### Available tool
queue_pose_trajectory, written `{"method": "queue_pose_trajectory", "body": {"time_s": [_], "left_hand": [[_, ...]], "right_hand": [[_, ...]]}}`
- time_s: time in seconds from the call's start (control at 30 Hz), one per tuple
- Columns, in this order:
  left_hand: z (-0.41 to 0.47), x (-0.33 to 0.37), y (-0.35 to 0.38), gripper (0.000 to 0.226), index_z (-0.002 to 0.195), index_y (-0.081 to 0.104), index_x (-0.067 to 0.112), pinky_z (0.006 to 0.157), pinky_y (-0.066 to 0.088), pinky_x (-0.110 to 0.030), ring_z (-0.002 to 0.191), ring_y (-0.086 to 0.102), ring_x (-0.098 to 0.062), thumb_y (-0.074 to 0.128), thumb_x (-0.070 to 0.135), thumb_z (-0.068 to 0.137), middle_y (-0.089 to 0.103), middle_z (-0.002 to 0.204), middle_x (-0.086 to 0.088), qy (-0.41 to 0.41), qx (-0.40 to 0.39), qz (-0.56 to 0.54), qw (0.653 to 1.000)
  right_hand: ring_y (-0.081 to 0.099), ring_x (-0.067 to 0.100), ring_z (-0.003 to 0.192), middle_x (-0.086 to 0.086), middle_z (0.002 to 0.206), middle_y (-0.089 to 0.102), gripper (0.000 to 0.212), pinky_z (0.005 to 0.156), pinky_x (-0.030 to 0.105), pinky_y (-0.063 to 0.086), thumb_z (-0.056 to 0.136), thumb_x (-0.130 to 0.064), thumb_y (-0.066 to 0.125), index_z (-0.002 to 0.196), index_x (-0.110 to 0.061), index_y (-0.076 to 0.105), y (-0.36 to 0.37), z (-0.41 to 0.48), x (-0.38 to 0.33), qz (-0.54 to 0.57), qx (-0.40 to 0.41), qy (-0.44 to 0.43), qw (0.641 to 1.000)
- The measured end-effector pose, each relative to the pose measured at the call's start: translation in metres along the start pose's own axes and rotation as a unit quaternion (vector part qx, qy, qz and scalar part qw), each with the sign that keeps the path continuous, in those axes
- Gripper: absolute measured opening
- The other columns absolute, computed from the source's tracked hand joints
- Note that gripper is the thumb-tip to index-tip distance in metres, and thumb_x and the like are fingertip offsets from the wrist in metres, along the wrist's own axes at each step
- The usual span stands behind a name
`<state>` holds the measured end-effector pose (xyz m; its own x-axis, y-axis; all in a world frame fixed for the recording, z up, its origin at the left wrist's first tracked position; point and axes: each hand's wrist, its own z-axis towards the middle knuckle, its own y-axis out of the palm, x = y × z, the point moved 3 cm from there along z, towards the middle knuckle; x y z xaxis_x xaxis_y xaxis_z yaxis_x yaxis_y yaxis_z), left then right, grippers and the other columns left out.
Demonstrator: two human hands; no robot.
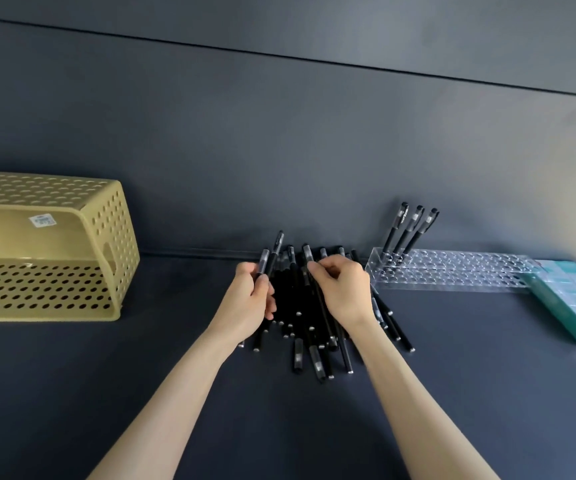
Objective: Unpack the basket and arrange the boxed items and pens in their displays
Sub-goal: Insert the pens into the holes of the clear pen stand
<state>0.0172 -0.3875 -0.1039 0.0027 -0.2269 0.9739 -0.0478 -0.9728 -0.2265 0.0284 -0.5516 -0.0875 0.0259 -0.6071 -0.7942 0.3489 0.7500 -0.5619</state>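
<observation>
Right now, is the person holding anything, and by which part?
Yes. The left hand pinches a black pen near its capped upper end; the right hand grips another pen just below its cap.

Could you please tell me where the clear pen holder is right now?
The clear pen holder sits right of the pen pile, against the back wall, beside the green boxes.

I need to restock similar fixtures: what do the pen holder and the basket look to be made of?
Pen holder: likely clear acrylic, glossy; the dark surface shows through its rows of holes. Basket: seemingly moulded plastic, matte pale yellow, with uniform punched holes and rounded corners.
</observation>
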Motion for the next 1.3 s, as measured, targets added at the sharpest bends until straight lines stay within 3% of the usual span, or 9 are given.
{"method": "queue_pose_trajectory", "body": {"time_s": [0.1, 0.27, 0.43, 0.57, 0.77, 0.97, 1.07, 1.2, 1.3], "left_hand": [[-0.009, 0.012, 0.010, 0.018, 0.113, 0.044, 0.019, 0.043, 0.036, -0.016, 0.046, 0.042, -0.001, 0.035, 0.008, 0.101, 0.054, 0.083, 0.000, -0.001, 0.007, -0.079, 0.997], [-0.020, 0.034, 0.032, 0.012, 0.102, 0.051, 0.014, 0.037, 0.023, -0.017, 0.043, 0.026, -0.003, 0.044, 0.023, 0.100, 0.036, 0.064, 0.005, 0.016, 0.024, -0.125, 0.992], [-0.032, 0.059, 0.089, 0.020, 0.094, 0.046, 0.003, 0.040, 0.029, -0.019, 0.045, 0.032, -0.007, 0.047, 0.022, 0.099, 0.046, 0.061, 0.005, 0.026, 0.017, -0.138, 0.990], [-0.051, 0.077, 0.158, 0.020, 0.083, 0.051, 0.011, 0.036, 0.023, -0.015, 0.038, 0.030, -0.003, 0.059, 0.028, 0.093, 0.049, 0.058, 0.006, 0.010, -0.009, -0.184, 0.983], [-0.067, 0.084, 0.227, 0.019, 0.087, 0.062, 0.005, 0.038, 0.022, -0.018, 0.041, 0.030, -0.008, 0.065, 0.023, 0.088, 0.068, 0.069, -0.008, -0.004, -0.054, -0.157, 0.986], [-0.058, 0.076, 0.247, 0.024, 0.088, 0.060, 0.004, 0.040, 0.025, -0.016, 0.042, 0.034, -0.006, 0.062, 0.027, 0.091, 0.064, 0.067, -0.005, 0.001, -0.014, -0.130, 0.991], [-0.050, 0.072, 0.242, 0.023, 0.091, 0.058, 0.008, 0.047, 0.032, -0.020, 0.049, 0.038, -0.010, 0.054, 0.030, 0.095, 0.058, 0.068, -0.005, 0.040, 0.044, -0.108, 0.992], [-0.037, 0.075, 0.236, 0.015, 0.105, 0.053, 0.029, 0.051, 0.042, -0.019, 0.050, 0.044, -0.010, 0.041, 0.020, 0.101, 0.062, 0.068, 0.007, 0.101, 0.074, -0.108, 0.986], [-0.028, 0.076, 0.227, 0.012, 0.094, 0.050, 0.020, 0.044, 0.044, -0.022, 0.051, 0.045, -0.005, 0.042, 0.025, 0.101, 0.059, 0.072, 0.008, 0.091, 0.108, -0.138, 0.980]], "right_hand": [[0.051, -0.004, 0.056, -0.014, 0.063, 0.057, 0.016, 0.058, 0.007, 0.036, 0.090, -0.024, 0.062, 0.086, -0.010, 0.068, -0.008, 0.005, -0.004, 0.093, -0.019, -0.011, 0.995], [0.057, 0.004, 0.069, -0.007, 0.076, 0.069, 0.012, 0.067, 0.016, 0.047, 0.092, -0.025, 0.058, 0.086, -0.019, 0.066, -0.035, 0.012, -0.009, 0.307, -0.027, 0.000, 0.951], [0.065, 0.010, 0.071, -0.001, 0.075, 0.072, 0.005, 0.065, 0.019, 0.051, 0.094, -0.017, 0.056, 0.093, -0.015, 0.061, -0.094, 0.014, 0.012, 0.415, -0.042, -0.016, 0.909], [0.066, 0.014, 0.068, 0.002, 0.078, 0.073, 0.011, 0.066, 0.022, 0.052, 0.094, -0.013, 0.053, 0.104, -0.018, 0.056, -0.154, 0.014, 0.050, 0.412, -0.068, -0.030, 0.908], [0.068, 0.020, 0.072, 0.002, 0.078, 0.071, 0.026, 0.068, 0.024, 0.054, 0.096, -0.010, 0.050, 0.115, -0.027, 0.052, -0.207, 0.015, 0.091, 0.397, -0.113, -0.048, 0.909], [0.065, 0.018, 0.066, 0.005, 0.079, 0.064, 0.034, 0.061, 0.030, 0.057, 0.089, -0.009, 0.062, 0.119, -0.019, 0.051, -0.224, 0.029, 0.100, 0.359, -0.084, -0.069, 0.927], [0.064, 0.011, 0.062, 0.008, 0.082, 0.063, 0.035, 0.059, 0.025, 0.055, 0.089, -0.006, 0.061, 0.120, -0.020, 0.051, -0.228, 0.040, 0.098, 0.351, -0.038, -0.084, 0.932], [0.067, 0.022, 0.064, 0.011, 0.087, 0.065, 0.038, 0.068, 0.036, 0.058, 0.089, -0.010, 0.062, 0.120, -0.023, 0.046, -0.226, 0.053, 0.091, 0.308, -0.007, -0.102, 0.946], [0.067, 0.020, 0.061, -0.001, 0.083, 0.066, 0.033, 0.072, 0.038, 0.057, 0.089, -0.012, 0.062, 0.110, -0.032, 0.045, -0.222, 0.064, 0.082, 0.277, 0.026, -0.132, 0.951]]}}
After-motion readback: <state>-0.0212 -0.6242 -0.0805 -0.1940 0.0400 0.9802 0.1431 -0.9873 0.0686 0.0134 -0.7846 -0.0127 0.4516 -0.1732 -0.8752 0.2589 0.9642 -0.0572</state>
